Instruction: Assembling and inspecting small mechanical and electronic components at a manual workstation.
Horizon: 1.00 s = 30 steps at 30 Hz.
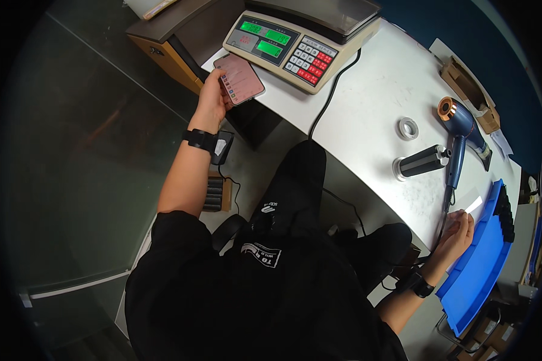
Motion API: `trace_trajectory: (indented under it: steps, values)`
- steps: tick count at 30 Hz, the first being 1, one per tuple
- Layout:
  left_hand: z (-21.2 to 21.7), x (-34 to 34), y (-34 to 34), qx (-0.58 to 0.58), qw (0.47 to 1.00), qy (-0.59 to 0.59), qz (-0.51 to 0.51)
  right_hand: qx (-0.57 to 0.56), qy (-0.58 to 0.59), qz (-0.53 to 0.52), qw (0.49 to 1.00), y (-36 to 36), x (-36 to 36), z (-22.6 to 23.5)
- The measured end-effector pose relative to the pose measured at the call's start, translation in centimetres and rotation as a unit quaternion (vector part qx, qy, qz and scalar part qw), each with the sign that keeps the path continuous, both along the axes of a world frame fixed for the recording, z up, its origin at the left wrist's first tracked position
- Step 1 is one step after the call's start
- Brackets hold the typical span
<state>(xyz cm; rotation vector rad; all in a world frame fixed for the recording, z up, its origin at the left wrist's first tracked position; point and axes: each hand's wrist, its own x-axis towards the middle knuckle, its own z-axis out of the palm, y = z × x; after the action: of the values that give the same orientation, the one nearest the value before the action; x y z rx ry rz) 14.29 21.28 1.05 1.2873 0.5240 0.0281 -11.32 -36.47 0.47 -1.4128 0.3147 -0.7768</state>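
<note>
My left hand (212, 99) is closed around a smartphone (242, 81) with a lit pinkish screen, thumb on its left edge. The phone is at the table's edge, just in front of the scale's display. At the right, my right hand (457, 236) pinches a thin, clear plastic piece (473, 206) that catches the light; its exact kind is hard to make out. Close by lies a dark blue hair dryer (457, 157) with a copper-coloured end, its cord running past my right hand. A black ribbed cylinder (423, 163) with a silver end lies left of the dryer.
A beige counting scale (304, 45) with green displays stands at the far side of the white table (367, 114). A roll of tape (408, 128) sits near the cylinder. A blue tray (479, 265) with black parts is at the right, a cardboard box (470, 93) behind the dryer.
</note>
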Motion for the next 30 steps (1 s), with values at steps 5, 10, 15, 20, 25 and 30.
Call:
trace_trajectory:
  steps: [5, 10, 15, 20, 25, 30]
  values:
    - [0.7, -1.0, 0.1, -0.003, 0.999, 0.005, -0.033, -0.004, 0.001, -0.007, 1.0, 0.5, -0.1, 0.2]
    - [0.7, -2.9, 0.1, -0.047, 0.996, -0.007, -0.07, 0.003, 0.013, -0.022, 1.0, 0.5, 0.0, 0.3]
    - [0.8, -5.6, -1.7, -0.081, 0.994, -0.033, -0.059, -0.002, 0.011, -0.032, 0.999, 0.6, 0.1, 0.3]
    - [0.6, -7.1, -2.2, -0.081, 0.994, -0.06, -0.052, -0.019, 0.035, -0.022, 0.999, 0.3, -0.3, 0.6]
    - [0.2, -6.8, -2.2, -0.101, 0.991, -0.07, -0.054, -0.012, 0.038, -0.017, 0.999, 0.0, -0.3, 0.4]
    - [-0.2, -6.5, -2.2, -0.11, 0.989, -0.081, -0.06, -0.009, 0.045, -0.016, 0.999, 0.2, -0.2, 0.6]
